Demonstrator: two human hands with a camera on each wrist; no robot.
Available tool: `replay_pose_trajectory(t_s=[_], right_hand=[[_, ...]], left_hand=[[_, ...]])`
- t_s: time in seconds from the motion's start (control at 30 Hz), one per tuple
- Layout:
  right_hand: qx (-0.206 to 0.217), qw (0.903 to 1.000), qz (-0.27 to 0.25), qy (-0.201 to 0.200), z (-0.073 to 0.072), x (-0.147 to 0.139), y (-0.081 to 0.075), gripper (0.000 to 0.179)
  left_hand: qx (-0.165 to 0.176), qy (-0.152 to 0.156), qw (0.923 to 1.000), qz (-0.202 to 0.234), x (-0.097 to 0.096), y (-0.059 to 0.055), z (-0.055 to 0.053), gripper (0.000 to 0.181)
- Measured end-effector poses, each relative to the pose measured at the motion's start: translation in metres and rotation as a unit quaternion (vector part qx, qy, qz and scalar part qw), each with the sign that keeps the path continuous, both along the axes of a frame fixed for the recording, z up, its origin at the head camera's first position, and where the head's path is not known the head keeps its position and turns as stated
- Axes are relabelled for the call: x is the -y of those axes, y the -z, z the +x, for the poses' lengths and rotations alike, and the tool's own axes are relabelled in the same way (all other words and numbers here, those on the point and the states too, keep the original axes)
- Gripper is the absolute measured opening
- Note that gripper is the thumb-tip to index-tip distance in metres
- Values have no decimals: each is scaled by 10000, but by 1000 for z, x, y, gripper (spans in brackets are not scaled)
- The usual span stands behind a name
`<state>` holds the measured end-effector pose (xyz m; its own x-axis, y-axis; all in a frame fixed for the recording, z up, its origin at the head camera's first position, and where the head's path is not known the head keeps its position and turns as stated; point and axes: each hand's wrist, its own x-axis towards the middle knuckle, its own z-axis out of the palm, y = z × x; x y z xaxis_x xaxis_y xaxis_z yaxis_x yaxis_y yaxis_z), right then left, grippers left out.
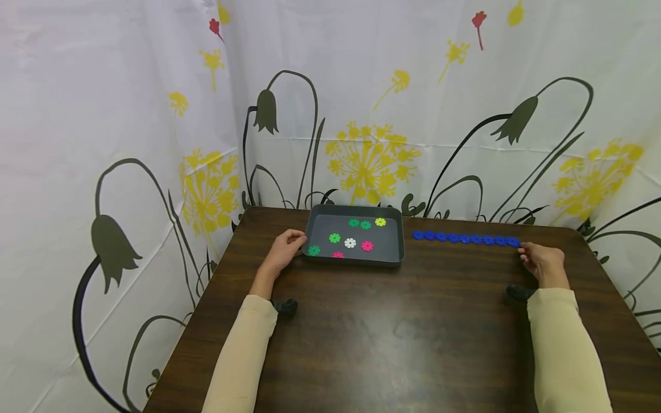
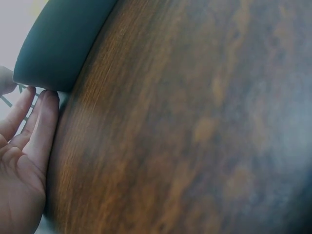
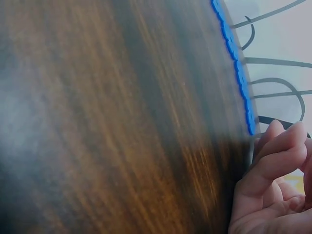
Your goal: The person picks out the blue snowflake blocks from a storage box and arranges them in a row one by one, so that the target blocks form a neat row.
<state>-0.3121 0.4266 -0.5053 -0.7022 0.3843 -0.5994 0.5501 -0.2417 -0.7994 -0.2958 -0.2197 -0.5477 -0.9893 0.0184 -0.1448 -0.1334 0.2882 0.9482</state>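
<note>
My left hand (image 1: 286,248) is at the left side of a dark grey tray (image 1: 353,258). In the left wrist view, its nearly straight fingers (image 2: 46,114) touch the tray's end wall (image 2: 63,46). Toothed plastic discs lie flat in the tray: a white disc (image 1: 350,243), a yellow disc (image 1: 380,222), two pink discs and several green ones. To the tray's right, a row of joined blue discs (image 1: 453,238) lies on the table. The fingertips of my right hand (image 1: 542,261) are right at the row's right end, loosely bent beside the blue discs (image 3: 242,80).
The brown wooden table (image 1: 403,332) reaches back to a white curtain (image 1: 361,86) printed with flowers. Tray and blue row both lie near the table's back edge. A black strap (image 1: 285,307) shows at the left wrist, another black strap (image 1: 518,293) at the right.
</note>
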Motion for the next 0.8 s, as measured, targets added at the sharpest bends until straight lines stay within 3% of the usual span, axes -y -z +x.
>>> replay_pose_trajectory(t_s=[0.13,0.23,0.37,0.53,0.7,0.8], right_hand=[[-96,9999,-62,76,10,2,-3,20],[-227,9996,-122,-90,17,3,-2,26],[-372,9981,-15,-484,24,5,1,39],[-590,9920,128,-1108,25,15,-2,40],[-925,9768,506,-1866,15,38,-3,26],[-1320,9529,1099,-2501,10,55,-7,30]], left_hand=[[46,8,10000,-45,-2,2,-1,41],[79,16,10000,-41,-2,4,-1,41],[87,55,9999,-40,-1,5,-3,41],[182,185,9997,51,5,3,-6,44],[554,370,9975,240,18,1,-3,50],[852,474,9950,230,27,-5,3,53]])
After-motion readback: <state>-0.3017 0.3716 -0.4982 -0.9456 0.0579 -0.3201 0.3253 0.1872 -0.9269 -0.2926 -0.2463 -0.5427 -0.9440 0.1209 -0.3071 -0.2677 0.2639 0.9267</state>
